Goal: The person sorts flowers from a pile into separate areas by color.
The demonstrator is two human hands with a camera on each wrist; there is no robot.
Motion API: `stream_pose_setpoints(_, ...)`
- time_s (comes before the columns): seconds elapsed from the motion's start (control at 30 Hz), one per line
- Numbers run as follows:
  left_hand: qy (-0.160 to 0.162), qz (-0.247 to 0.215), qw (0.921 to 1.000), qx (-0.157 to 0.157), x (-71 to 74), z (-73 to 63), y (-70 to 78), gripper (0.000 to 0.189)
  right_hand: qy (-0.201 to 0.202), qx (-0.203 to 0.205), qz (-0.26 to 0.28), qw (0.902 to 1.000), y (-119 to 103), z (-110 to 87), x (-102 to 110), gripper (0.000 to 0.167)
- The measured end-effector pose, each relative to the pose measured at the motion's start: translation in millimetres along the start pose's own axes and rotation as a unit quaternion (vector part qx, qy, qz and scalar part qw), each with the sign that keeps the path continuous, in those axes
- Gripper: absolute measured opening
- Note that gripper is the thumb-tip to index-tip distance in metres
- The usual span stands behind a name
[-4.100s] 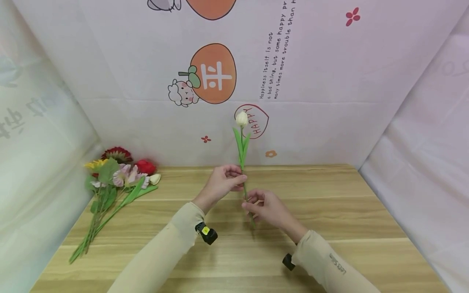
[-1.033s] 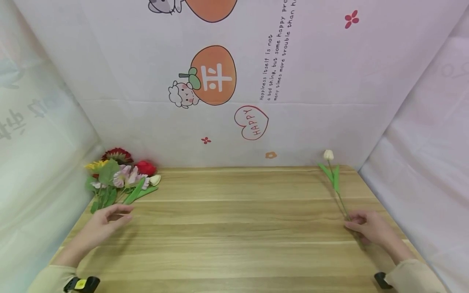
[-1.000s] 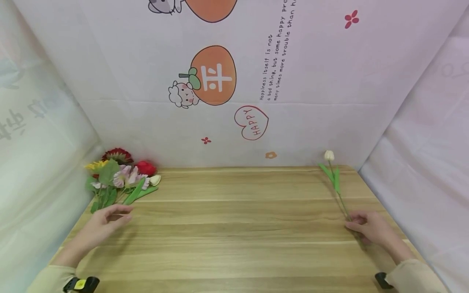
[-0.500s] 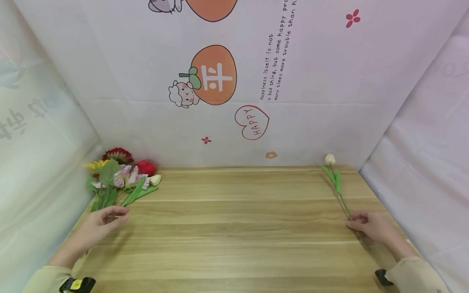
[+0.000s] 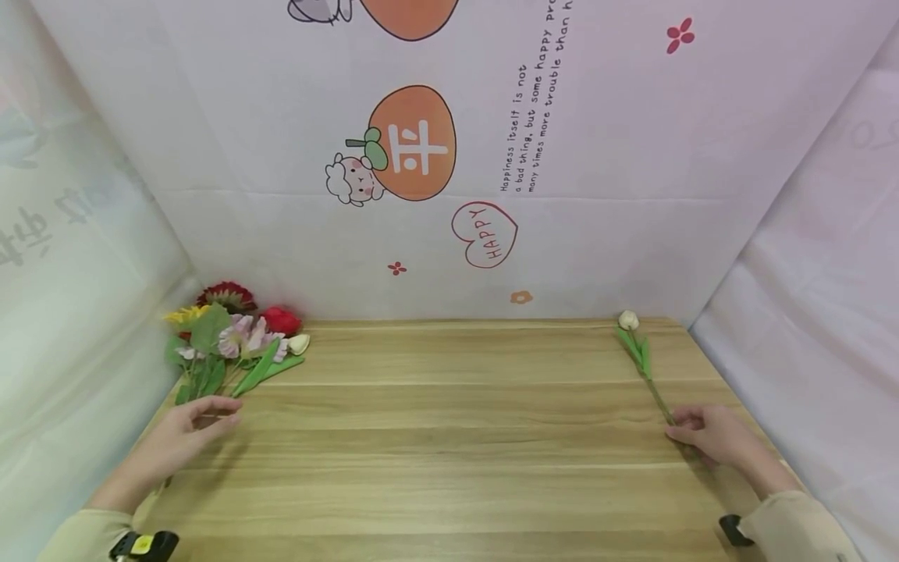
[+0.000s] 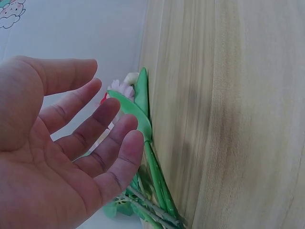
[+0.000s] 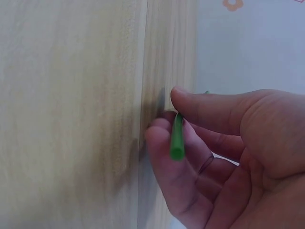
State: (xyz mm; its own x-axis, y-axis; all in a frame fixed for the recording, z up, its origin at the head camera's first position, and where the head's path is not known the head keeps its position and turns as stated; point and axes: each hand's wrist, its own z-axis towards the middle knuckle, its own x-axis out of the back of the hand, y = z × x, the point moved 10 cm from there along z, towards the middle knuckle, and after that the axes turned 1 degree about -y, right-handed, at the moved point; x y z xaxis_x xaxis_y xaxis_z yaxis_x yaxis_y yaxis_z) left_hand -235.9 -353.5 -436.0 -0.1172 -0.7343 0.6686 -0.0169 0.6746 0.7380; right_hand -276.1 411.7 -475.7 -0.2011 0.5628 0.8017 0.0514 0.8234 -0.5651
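At the right of the table, my right hand (image 5: 719, 437) pinches the lower stem of a white tulip (image 5: 628, 321) between thumb and fingers. The right wrist view shows the cut end of the green stem (image 7: 177, 150) poking out from the grip. The bloom points toward the back wall, low near the table's far edge. My left hand (image 5: 186, 433) hovers over the stems of a flower bunch at the left, fingers relaxed and apart, with nothing in them. In the left wrist view, the palm (image 6: 57, 176) faces the camera, with tulip leaves (image 6: 143, 105) behind the fingers.
The bunch on the left holds a red rose (image 5: 281, 320), a dark red bloom (image 5: 227, 295), a yellow flower (image 5: 186, 317), pinkish flowers (image 5: 246, 337) and another white tulip (image 5: 298, 344). A printed cloth (image 5: 597, 257) rises behind the wooden table (image 5: 449, 468); white cloth hangs at both sides.
From the middle, where both hands held it upright, the tulip has been carried right by my right hand and lowered. My left hand let go and moved left over the bunch.
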Motion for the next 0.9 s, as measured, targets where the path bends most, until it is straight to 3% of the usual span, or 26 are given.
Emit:
stream_pose_setpoints(0.47,-0.015,-0.003,0.9996,0.024,-0.3,-3.0,-5.0,0.053,0.019,0.018,-0.062,0.9977,0.4,5.0,7.8,0.047)
stream_pose_setpoints(0.9,-0.010,0.015,0.9998,0.009,3.4,-1.2,-4.3,0.049,0.026,0.032,-0.069,0.9967,2.3,7.4,7.8,0.045)
